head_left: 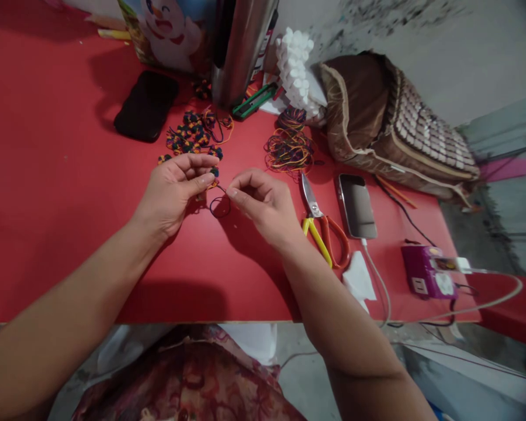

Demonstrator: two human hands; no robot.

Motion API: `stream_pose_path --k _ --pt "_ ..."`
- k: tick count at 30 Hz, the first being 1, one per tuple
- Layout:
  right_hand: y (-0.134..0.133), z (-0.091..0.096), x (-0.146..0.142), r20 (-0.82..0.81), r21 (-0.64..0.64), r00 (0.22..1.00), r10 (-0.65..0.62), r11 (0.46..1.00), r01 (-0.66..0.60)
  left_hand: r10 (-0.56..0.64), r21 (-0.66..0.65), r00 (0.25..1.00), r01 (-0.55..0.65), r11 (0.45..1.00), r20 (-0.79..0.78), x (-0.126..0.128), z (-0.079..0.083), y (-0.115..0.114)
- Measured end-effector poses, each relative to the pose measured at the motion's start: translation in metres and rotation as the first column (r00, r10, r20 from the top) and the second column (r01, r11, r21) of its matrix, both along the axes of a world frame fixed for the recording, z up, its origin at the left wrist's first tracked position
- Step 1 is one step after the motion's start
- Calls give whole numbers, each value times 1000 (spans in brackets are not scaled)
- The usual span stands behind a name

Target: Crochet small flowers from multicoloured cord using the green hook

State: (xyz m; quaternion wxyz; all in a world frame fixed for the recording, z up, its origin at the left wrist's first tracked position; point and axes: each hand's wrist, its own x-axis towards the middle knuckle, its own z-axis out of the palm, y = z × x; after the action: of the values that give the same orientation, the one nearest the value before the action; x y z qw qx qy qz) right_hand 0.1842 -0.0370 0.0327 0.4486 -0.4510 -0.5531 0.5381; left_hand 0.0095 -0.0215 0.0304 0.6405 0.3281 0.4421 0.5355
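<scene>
Between the thumb and fingers of my left hand [175,190] is a small knotted yarn piece [214,172], dark with some orange in it. A dark cord [220,214] runs from it in a loop. My right hand [263,202] pinches that cord between thumb and forefinger, just right of the piece. Behind my left hand lies a pile of similar dark and orange yarn knots [190,133]. A loose tangle of multicoloured cord [289,149] sits beyond my right hand. Scissors [318,219] with one yellow and one red handle lie right of it, blades parted.
A black phone-like object [146,106] lies at the left. A steel flask [244,52] and a green cutter [255,101] stand behind the knots. On the right are a charging phone [357,206], a purple power box [425,272] with cables, white paper [360,280] and a brown cushion [398,117].
</scene>
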Motion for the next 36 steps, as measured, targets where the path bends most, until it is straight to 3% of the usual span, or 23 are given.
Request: stream_pose_path --k 8,16,20,24,32,36 --pt "1 -1 4 110 83 994 -19 996 10 8 97 997 -1 995 -75 -4 -7 3" --pt "4 6 15 160 189 984 72 977 -103 40 151 987 -16 988 -157 -6 -6 5" --pt "4 7 14 -40 71 999 -15 997 18 33 151 977 -1 989 -211 -6 -3 1" --pt "6 5 8 -260 -70 961 -94 994 79 -41 130 985 64 989 -169 -3 -1 -4" --pt "9 -1 4 -448 -235 888 -100 972 -9 -20 186 967 70 980 -254 -3 2 -5" --pt "10 -4 3 -503 -246 862 -70 967 -65 -59 162 968 101 982 -244 -2 2 -6"
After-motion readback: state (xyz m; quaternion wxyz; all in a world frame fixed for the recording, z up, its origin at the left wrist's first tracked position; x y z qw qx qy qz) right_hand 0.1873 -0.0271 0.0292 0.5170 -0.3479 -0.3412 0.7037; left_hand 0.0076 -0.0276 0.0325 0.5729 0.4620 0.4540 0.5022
